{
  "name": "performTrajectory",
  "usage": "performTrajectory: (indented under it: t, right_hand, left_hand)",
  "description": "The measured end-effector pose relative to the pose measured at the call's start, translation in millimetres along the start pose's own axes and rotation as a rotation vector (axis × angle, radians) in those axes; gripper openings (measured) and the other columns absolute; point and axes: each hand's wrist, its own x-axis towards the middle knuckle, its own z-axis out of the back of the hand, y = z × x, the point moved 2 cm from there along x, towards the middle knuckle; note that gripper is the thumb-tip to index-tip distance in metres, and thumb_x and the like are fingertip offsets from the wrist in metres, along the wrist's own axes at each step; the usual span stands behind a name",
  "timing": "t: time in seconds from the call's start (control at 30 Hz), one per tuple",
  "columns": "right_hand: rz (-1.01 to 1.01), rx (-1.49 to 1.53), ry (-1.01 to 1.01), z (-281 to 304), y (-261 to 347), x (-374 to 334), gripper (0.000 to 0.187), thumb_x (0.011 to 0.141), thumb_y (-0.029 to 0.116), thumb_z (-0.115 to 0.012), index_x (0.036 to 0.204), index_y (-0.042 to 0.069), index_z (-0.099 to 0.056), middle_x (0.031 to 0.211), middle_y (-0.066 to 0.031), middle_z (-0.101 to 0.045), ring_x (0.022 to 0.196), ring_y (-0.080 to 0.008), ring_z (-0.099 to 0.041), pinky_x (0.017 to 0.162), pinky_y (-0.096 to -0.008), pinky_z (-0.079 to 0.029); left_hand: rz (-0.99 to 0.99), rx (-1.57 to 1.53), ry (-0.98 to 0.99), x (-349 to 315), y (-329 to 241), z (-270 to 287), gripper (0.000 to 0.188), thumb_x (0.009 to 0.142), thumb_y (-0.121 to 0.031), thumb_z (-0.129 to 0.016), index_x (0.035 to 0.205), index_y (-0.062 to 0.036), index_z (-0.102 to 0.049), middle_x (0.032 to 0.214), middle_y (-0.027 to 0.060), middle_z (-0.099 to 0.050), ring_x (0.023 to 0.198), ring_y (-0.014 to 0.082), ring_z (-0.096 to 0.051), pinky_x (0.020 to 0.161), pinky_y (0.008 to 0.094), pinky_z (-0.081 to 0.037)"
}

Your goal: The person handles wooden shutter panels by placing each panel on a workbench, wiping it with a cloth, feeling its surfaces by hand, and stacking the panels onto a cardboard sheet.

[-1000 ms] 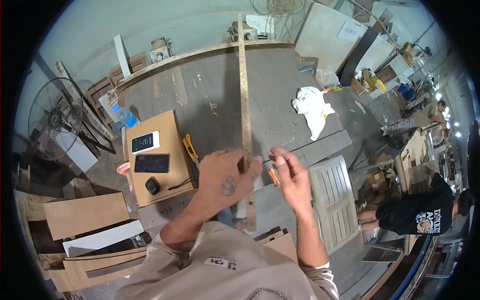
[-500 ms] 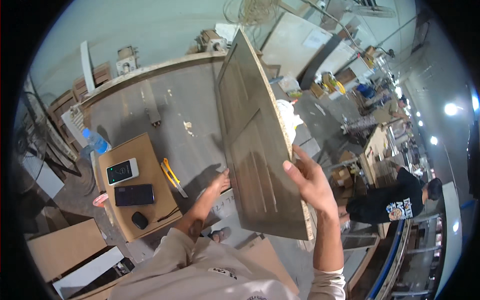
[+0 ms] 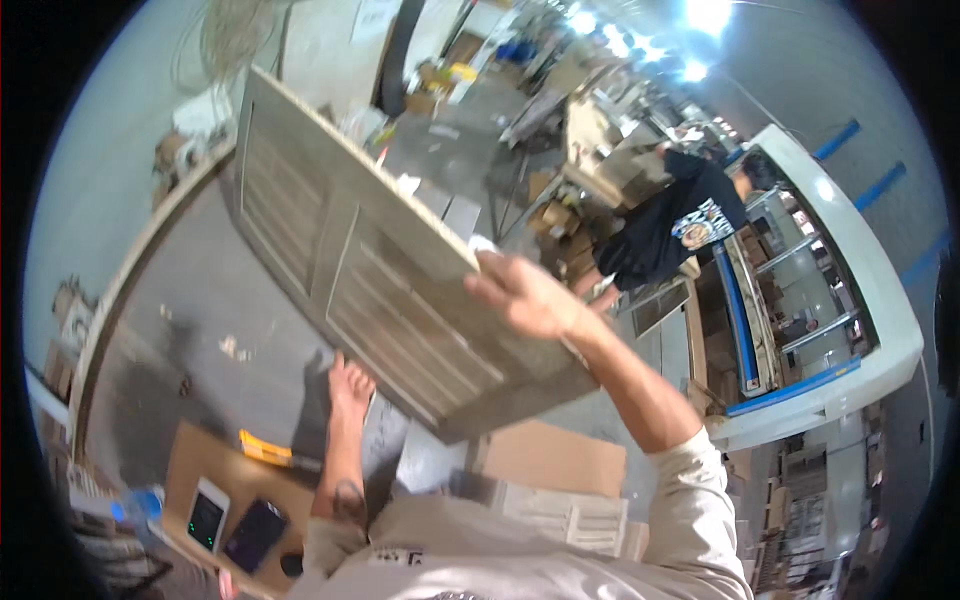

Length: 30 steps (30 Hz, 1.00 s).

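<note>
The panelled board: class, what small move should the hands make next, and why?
Probably bring the left hand firmly against the panelled board along its lower edge: it is raised on edge, the right hand holds its upper edge, and the left is beside the lower one, contact unclear.

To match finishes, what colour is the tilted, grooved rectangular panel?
Panel: greyish brown, best in head view.

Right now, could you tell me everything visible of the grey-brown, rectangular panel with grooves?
The grey-brown, rectangular panel looks like wood-based board, with a pale, speckled edge. Its visible face has two recessed, grooved sections inside plain borders; the other face is hidden. It is held tilted, on edge, over the grey, flat tabletop. The person's right hand holds its upper edge. The left hand is by its lower edge; whether it touches is unclear.
</note>
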Motion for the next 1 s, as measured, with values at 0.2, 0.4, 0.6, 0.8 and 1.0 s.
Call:
performTrajectory:
  t: [0.2,0.4,0.6,0.8,1.0]
  right_hand:
    - [-0.145,0.158,-0.19,21,10,-113,0.033,0.098,0.029,-0.047,0.108,-0.002,-0.05,0.085,-0.0154,-0.051,0.079,-0.0253,-0.05,0.076,-0.0365,-0.042]
    - [-0.484,0.579,-0.675,-16,-32,-287,0.032,0.094,0.02,-0.057,0.118,0.0,-0.056,0.104,-0.003,-0.057,0.092,-0.0112,-0.052,0.079,-0.0254,-0.042]
    - [-0.854,0.702,-1.572,-184,-109,-439,0.035,0.096,0.031,-0.054,0.081,0.0,-0.059,0.077,0.0025,-0.053,0.072,-0.0071,-0.043,0.065,-0.0245,-0.037]
    - [-1.461,0.769,-2.1,-360,-106,-556,0.047,0.096,0.036,-0.053,0.07,-0.003,-0.054,0.067,-0.0031,-0.05,0.067,-0.0121,-0.043,0.063,-0.0312,-0.038]
    - [-2.122,0.505,-2.288,-520,-70,-647,0.047,0.091,0.036,-0.057,0.07,-0.007,-0.059,0.063,-0.0132,-0.059,0.065,-0.021,-0.053,0.067,-0.0381,-0.043]
  left_hand:
    - [-0.147,0.177,0.029,-7,-17,-21,0.069,0.089,-0.055,-0.056,0.126,0.0023,-0.049,0.103,0.0039,-0.061,0.098,0.0157,-0.055,0.088,0.0284,-0.039]
    - [-0.4,0.369,0.259,-86,-20,-128,0.068,0.093,-0.047,-0.053,0.134,0.0059,-0.042,0.127,0.0129,-0.053,0.118,0.0217,-0.047,0.104,0.0361,-0.029]
    - [-0.331,1.082,0.619,-144,87,-178,0.053,0.097,-0.045,-0.047,0.11,0.0054,-0.058,0.104,0.0082,-0.062,0.096,0.015,-0.056,0.085,0.0316,-0.043]
    - [-0.343,1.376,0.582,-164,286,-145,0.059,0.098,-0.045,-0.045,0.085,0.009,-0.065,0.077,0.0075,-0.064,0.067,0.0157,-0.051,0.065,0.0312,-0.045]
    - [-0.166,2.083,0.711,-169,462,-60,0.071,0.088,-0.058,-0.054,0.075,0.0112,-0.063,0.064,0.0153,-0.06,0.063,0.0211,-0.049,0.063,0.0394,-0.043]
